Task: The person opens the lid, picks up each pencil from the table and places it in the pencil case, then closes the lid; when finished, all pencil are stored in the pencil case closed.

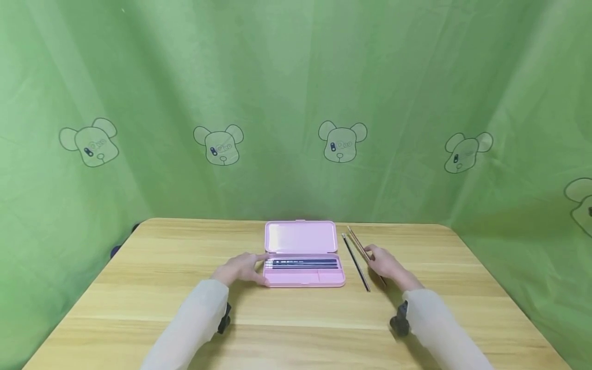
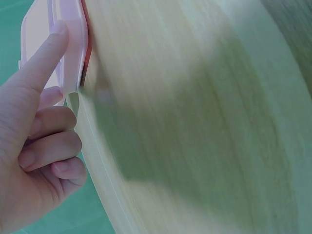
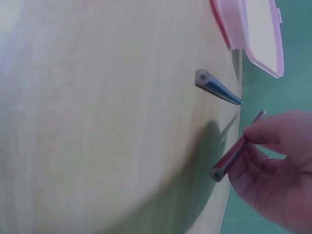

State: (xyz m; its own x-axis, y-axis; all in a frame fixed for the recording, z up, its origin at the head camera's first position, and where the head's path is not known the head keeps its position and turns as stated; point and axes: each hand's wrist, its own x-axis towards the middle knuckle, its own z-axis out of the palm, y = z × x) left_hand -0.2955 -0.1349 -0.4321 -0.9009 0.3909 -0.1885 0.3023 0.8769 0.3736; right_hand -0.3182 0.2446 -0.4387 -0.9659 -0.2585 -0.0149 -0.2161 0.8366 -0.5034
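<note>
A pink pencil case (image 1: 291, 279) lies on the table with its lid raised at the back. Several dark pencils (image 1: 302, 263) lie side by side in its long rear compartment. My left hand (image 1: 241, 267) grips the left end of the case, the thumb (image 2: 46, 56) on its front part and the other fingers bent. To the right of the case, my right hand (image 1: 385, 263) pinches a reddish pencil (image 3: 231, 157) between thumb and fingers, slightly off the table in the right wrist view. Between that pencil and the case, a dark pencil (image 1: 356, 263) lies slanted on the table.
The light wooden table (image 1: 296, 334) runs back to a green curtain (image 1: 277, 77) with printed bear heads. Two small front compartments of the case hold nothing visible. Black wrist devices (image 1: 400, 319) sit beneath the pale sleeves.
</note>
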